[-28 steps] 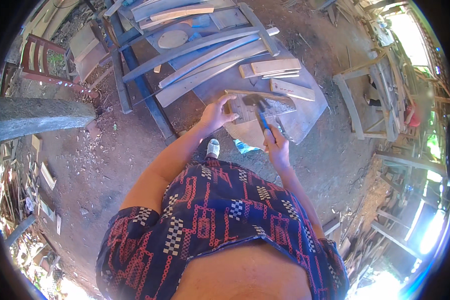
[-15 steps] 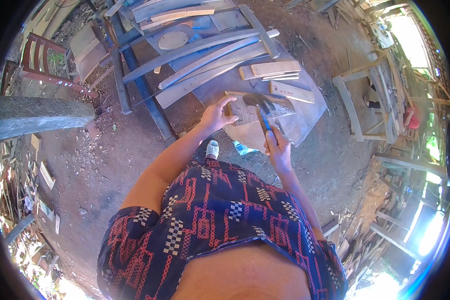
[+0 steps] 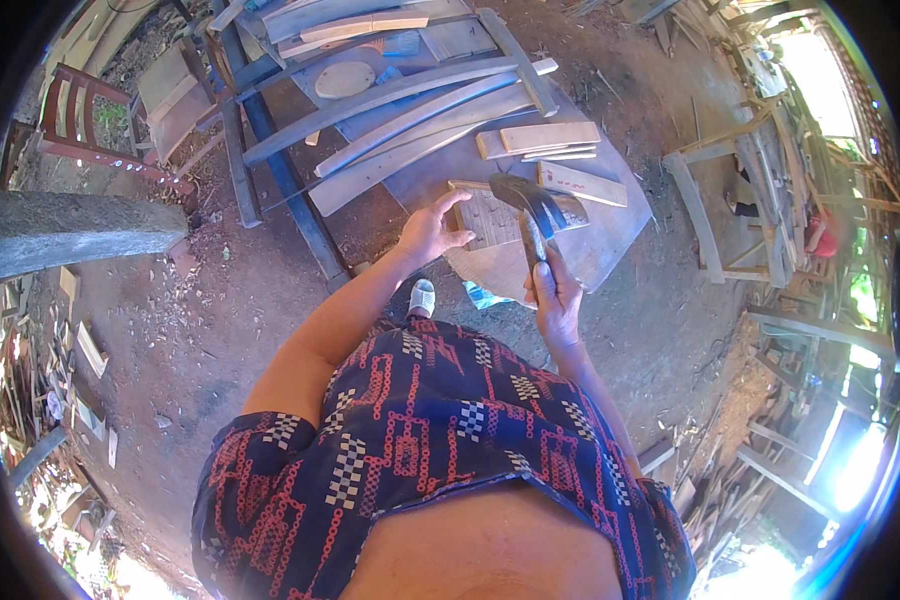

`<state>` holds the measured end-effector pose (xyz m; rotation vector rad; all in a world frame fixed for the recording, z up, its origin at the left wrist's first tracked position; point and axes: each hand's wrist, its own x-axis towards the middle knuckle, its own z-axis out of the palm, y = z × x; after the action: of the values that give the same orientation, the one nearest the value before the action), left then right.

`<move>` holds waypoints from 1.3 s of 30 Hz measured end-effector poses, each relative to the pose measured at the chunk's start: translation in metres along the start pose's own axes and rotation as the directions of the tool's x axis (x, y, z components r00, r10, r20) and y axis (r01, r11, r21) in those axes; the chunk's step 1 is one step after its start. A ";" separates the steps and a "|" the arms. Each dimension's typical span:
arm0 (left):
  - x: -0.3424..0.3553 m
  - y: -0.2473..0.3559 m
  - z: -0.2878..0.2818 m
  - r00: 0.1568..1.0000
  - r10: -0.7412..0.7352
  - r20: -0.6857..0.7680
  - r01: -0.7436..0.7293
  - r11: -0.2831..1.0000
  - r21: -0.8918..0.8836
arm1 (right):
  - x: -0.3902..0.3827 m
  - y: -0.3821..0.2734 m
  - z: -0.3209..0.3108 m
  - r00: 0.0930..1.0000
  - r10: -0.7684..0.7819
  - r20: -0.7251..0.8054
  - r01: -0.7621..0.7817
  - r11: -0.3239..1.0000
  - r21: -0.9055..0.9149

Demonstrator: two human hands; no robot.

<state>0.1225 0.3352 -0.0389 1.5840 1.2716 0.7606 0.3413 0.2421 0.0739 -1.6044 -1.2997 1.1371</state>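
Observation:
My right hand grips the handle of a hammer, whose dark head hangs over a small flat wooden piece. My left hand presses on the left edge of that piece and steadies it. The piece lies on a grey work table, near its front edge. Just beyond it lie several short wooden slats.
Long curved planks cross the table's far side, beside a round wooden disc. A red chair frame stands at far left, a concrete post below it. Wooden frames and scrap lumber crowd the right. Dirt floor underfoot.
The hammer has risen in my right hand, its head now higher above the wooden piece. My left hand stays on the piece.

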 end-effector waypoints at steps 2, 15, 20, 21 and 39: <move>0.002 0.002 0.000 1.000 0.008 0.006 -0.008 1.000 -0.012 | 0.004 0.002 0.005 0.997 -0.070 -0.035 0.071 0.997 0.014; 0.003 0.003 0.000 0.999 -0.048 0.018 0.047 0.997 0.066 | 0.007 0.001 0.009 1.000 0.010 -0.006 -0.010 0.988 -0.153; 0.003 0.006 0.000 0.994 -0.074 0.078 0.069 0.995 0.071 | 0.008 0.011 0.001 0.934 0.353 0.061 -0.343 0.930 -0.128; 0.003 0.007 0.000 0.997 -0.052 0.051 0.050 0.998 0.043 | 0.006 0.010 -0.002 0.955 0.291 0.057 -0.286 0.954 -0.090; -0.080 0.008 -0.027 0.767 -0.490 0.415 0.484 0.015 -0.875 | 0.156 0.128 -0.079 0.681 0.004 -0.732 -0.349 0.881 -0.319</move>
<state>0.0799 0.2664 -0.0147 -0.0090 0.8495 0.8062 0.4675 0.3691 -0.0483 -2.2445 -0.8848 0.2003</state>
